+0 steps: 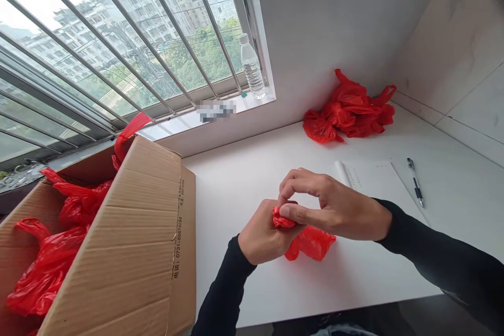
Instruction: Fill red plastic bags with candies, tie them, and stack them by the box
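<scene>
A red plastic bag (315,244) is at the middle of the white table, its lower part spreading below my hands. My left hand (265,233) is closed around its gathered top, and a crumpled tuft of red plastic sticks up out of the fist. From the right, my right hand (326,205) reaches across, thumb and fingers pinching that tuft. Part of the bag is hidden behind both hands, and I cannot see whether anything is inside it.
An open cardboard box (134,231) with several red bags (51,257) stands at left. More red bags (350,110) lie against the wall. A paper pad (378,178) and a pen (416,184) are at right. A water bottle (252,68) stands on the windowsill (260,98).
</scene>
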Demonstrator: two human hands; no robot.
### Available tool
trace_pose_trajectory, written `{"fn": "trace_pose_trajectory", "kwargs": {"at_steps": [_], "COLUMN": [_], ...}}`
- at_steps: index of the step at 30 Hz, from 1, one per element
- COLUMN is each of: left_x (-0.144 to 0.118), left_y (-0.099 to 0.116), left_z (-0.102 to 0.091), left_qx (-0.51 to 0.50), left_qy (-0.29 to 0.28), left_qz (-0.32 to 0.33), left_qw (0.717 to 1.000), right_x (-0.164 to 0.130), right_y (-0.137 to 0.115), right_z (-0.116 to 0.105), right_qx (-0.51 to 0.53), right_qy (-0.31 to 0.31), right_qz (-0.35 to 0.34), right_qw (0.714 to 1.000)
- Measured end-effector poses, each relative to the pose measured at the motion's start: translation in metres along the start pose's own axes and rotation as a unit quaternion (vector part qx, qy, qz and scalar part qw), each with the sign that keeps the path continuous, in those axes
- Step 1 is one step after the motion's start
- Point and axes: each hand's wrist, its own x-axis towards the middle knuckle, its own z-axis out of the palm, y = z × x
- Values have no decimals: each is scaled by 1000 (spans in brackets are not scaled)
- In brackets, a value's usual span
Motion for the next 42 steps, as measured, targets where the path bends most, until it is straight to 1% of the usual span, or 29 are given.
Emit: {"fn": "trace_pose_trajectory", "kwargs": {"at_steps": [3,5,7,9,10,12,14,16,18,20,22,23,24,25,27,28,29,31,33,36,39,41,42], "left_x": [-3,-4,-4,-2,-2,-2,-4,-9,-13,-15,-16,-15,-14,-13,-12,-12,-12,-13,-18,-34,-58,-72,-76], "left_y": [0,-5,-14,-24,-27,-32,-31,-27,-24,-26,-35,-41,-48,-54,-66,-70,-73,-77,-82,-96,-117,-130,-135], "left_z": [-2,-6,-10,-14,-15,-18,-18,-18,-15,-12,-8,-6,-4,-3,-2,-2,-3,-4,-5,-8,-15,-19,-20], "left_qx": [-33,-61,-91,-117,-126,-128,-105,-65,-12,52,115,142,163,179,203,211,218,227,225,202,152,94,54], "left_qy": [1,21,50,76,86,95,89,82,91,122,177,208,236,258,282,285,285,279,271,275,324,355,360], "left_qz": [-2,-1,-1,3,7,20,33,48,68,93,122,138,154,169,192,197,198,190,171,119,21,-58,-94], "left_qw": [999,998,995,990,988,987,990,993,993,987,970,958,946,934,918,914,912,914,920,932,933,928,927], "right_x": [1,-1,-4,-10,-13,-18,-19,-16,-11,-5,0,1,3,4,6,7,8,9,8,-3,-21,-31,-35], "right_y": [9,18,25,29,28,27,26,29,36,44,53,57,60,64,68,68,68,63,59,63,80,92,95], "right_z": [-1,-2,-2,0,2,6,10,14,18,22,25,26,27,28,29,29,29,29,28,23,16,14,16], "right_qx": [52,91,107,103,93,60,22,4,23,57,78,84,93,109,153,166,167,127,44,-67,-130,-148,-147], "right_qy": [25,49,73,87,83,52,25,27,24,9,8,3,-13,-42,-96,-103,-93,-49,-4,29,42,38,31], "right_qz": [60,93,111,115,108,80,44,15,17,64,120,137,146,147,136,127,118,107,108,135,182,212,221], "right_qw": [997,990,985,984,986,994,999,1000,999,996,990,987,985,982,974,972,974,985,993,988,974,965,964]}}
